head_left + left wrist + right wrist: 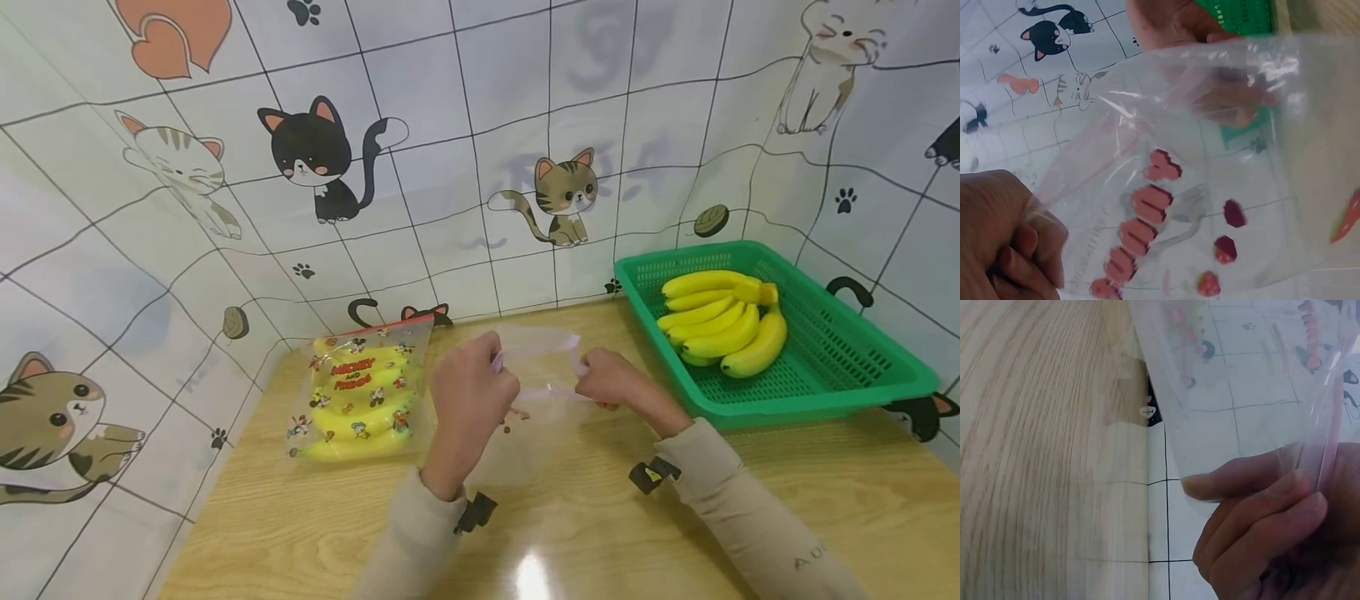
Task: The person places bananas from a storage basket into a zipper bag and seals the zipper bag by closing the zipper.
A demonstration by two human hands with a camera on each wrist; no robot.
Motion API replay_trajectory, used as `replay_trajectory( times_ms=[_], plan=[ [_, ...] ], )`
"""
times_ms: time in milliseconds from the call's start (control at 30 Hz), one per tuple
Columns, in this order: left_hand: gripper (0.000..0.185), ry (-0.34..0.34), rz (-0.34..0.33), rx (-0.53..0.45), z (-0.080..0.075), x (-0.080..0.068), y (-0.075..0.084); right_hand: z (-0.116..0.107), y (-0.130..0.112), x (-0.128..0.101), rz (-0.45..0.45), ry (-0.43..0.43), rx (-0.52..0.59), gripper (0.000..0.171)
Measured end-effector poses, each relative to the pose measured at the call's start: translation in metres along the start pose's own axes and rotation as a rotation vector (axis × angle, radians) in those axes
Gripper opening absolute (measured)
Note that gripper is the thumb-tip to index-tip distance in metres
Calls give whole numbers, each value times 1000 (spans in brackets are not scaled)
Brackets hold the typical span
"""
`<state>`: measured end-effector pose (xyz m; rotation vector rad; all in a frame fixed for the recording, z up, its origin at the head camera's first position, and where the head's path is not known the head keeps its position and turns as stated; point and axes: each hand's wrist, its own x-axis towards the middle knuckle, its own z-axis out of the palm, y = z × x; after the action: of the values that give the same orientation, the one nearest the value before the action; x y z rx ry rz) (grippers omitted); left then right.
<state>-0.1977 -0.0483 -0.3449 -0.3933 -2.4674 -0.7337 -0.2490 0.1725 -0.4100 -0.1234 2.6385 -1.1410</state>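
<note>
A clear plastic zip bag [1260, 156] with a pink-edged mouth and printed red strawberries is stretched between both hands, its mouth spread apart. My left hand [472, 396] grips one side of the mouth with curled fingers. On the opposite side, my right hand [611, 379] pinches the edge, and the right wrist view shows its fingers [1266, 531] folded over the pink strip. No contents show inside this bag. To the left lies a second zip bag [356, 387], printed with cartoon figures and a red top, with bananas in it.
A green plastic basket [862, 358] stands at the right, holding a bunch of yellow bananas [720, 321]. The wooden table [300, 533] meets a wall covering [450, 150] printed with cats behind and at the sides.
</note>
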Motion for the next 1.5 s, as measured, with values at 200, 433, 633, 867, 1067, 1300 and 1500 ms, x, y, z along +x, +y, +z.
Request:
replay_trajectory(
  times_ms=[200, 433, 633, 867, 1067, 1300, 1500],
  plan=[
    [39, 23, 115, 146, -10, -4, 5, -3, 0, -1, -18, -29, 8, 6],
    [27, -271, -131, -297, -5, 6, -9, -6, -1, -2, -167, -49, 126, 19],
    [18, -264, -294, -658, 3, 16, -28, -13, -9, -8, -201, -82, 249, 37],
    [19, -66, -334, -771, -1, 23, -47, -17, -8, -7, -201, 25, 250, 34],
    [17, -122, -384, -838, 1, 24, -52, -16, -21, -12, -208, -8, 201, 42],
    [17, -167, -380, -890, 5, 24, -46, -48, -40, -43, -191, 86, 84, 62],
    [22, -192, -410, -918, 6, 22, -47, -113, -33, -55, -168, 146, -63, 56]
  ],
)
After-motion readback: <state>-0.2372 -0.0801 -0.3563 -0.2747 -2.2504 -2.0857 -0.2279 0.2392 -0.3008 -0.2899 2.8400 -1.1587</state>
